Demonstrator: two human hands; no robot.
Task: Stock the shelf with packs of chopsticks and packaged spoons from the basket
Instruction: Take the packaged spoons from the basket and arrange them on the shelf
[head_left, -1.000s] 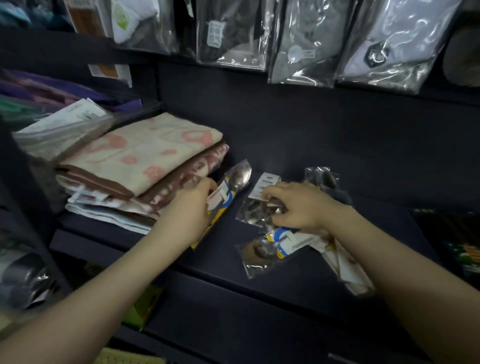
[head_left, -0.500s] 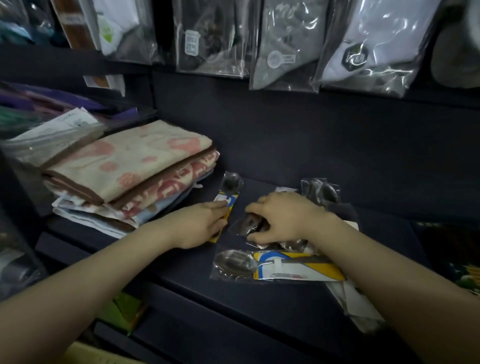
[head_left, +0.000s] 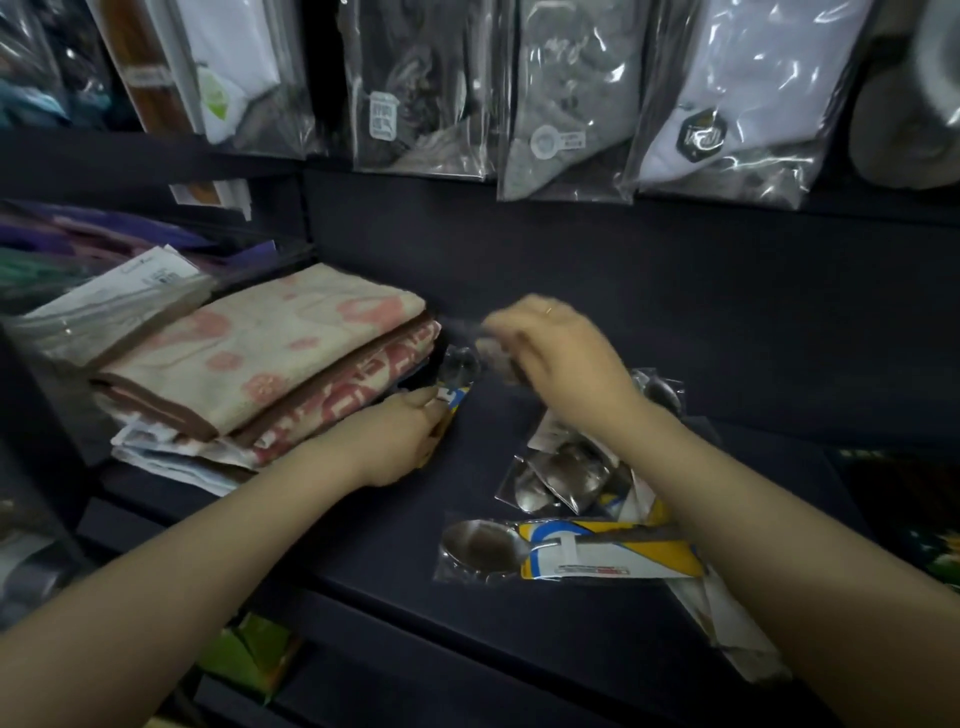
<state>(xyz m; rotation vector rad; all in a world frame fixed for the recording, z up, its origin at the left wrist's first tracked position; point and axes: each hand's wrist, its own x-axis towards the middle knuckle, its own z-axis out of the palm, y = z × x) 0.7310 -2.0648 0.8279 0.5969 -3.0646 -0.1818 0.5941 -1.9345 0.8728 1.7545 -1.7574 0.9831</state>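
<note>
On the dark shelf (head_left: 395, 540), a light, slippery spoon pkg (head_left: 454, 387) is being pinched by the left hand (head_left: 400, 441) at its stiffer card end, w/ the blurred right hand (head_left: 561, 353) apparently curled round another pkg.

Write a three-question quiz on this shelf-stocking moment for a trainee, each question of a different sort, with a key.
1. True or false: the left hand holds a packaged spoon beside the folded towels.
2. Multiple choice: the spoon pack with the yellow and blue card lies A) on the towels, B) flat near the front edge of the dark shelf, C) hanging above.
3. Fill in: the bags hanging above the shelf are made of clear ____.

Key: 1 true; 2 B; 3 plastic.
</note>
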